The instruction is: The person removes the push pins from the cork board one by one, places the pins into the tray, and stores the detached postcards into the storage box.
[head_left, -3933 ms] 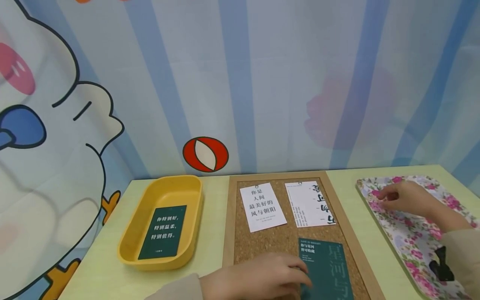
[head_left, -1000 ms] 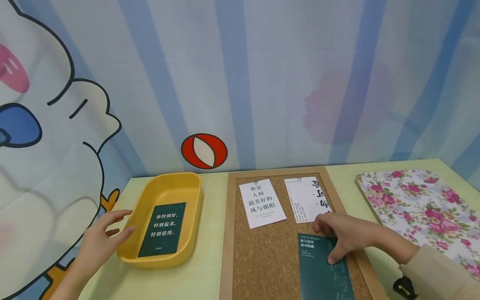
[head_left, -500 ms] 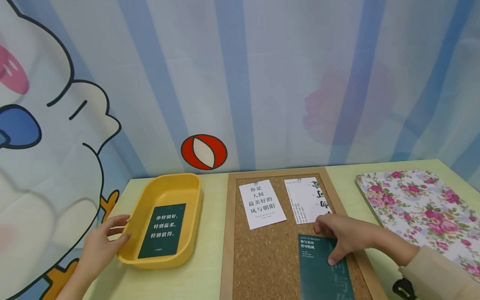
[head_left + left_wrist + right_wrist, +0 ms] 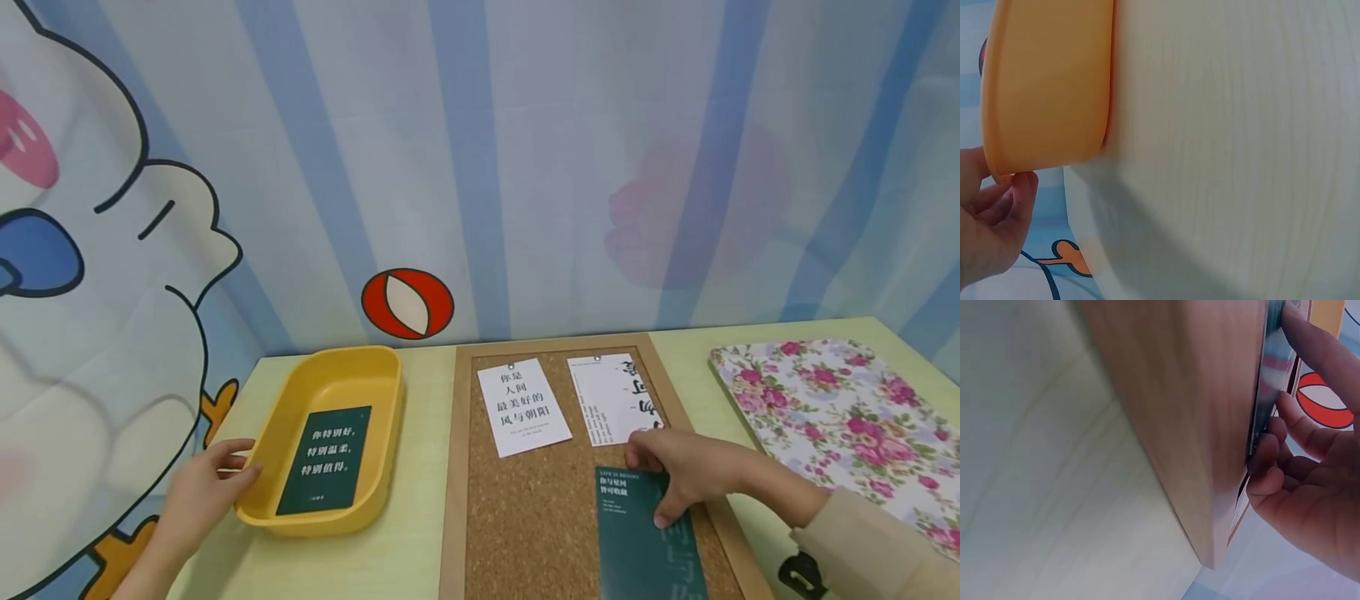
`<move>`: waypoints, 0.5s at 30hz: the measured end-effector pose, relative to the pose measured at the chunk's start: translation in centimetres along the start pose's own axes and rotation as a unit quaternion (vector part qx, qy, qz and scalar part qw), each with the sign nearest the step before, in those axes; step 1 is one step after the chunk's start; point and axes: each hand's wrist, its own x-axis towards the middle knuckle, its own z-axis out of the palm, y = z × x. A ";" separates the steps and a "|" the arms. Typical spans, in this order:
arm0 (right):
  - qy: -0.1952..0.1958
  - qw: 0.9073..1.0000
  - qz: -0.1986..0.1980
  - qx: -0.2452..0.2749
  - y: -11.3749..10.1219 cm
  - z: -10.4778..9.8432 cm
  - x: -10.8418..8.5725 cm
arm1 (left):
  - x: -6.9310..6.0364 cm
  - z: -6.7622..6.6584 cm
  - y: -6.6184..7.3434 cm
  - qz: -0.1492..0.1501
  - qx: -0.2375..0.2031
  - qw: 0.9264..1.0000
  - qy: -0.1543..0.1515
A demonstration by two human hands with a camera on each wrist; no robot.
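Head view: left fingers (image 4: pixel 232 447) clamped on tub (image 4: pixel 341 385), right (image 4: pixel 671 483) (grip unclear) on green card (image 4: pixel 637 542).

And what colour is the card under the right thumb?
The card is dark green, clearest in head view.

A plain, pale beige sleeve (image 4: pixel 862 537) covered part of the right forearm, its cuff wide and loose. Beside the cuff showed a small black piece (image 4: pixel 802 575), its shape unclear. The right hand (image 4: pixel 690 475) and left hand (image 4: pixel 202 496) were both bare.
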 end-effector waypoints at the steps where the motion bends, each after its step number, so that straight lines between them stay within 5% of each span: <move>1: 0.002 1.000 0.002 0.000 0.0 0.0 0.0 | 0.0 0.0 0.0 -0.004 -0.001 1.000 -0.002; 15: 0.012 0.999 -0.048 0.017 0.7 0.2 -0.6 | 0.0 0.1 0.1 -0.005 -0.005 1.000 -0.003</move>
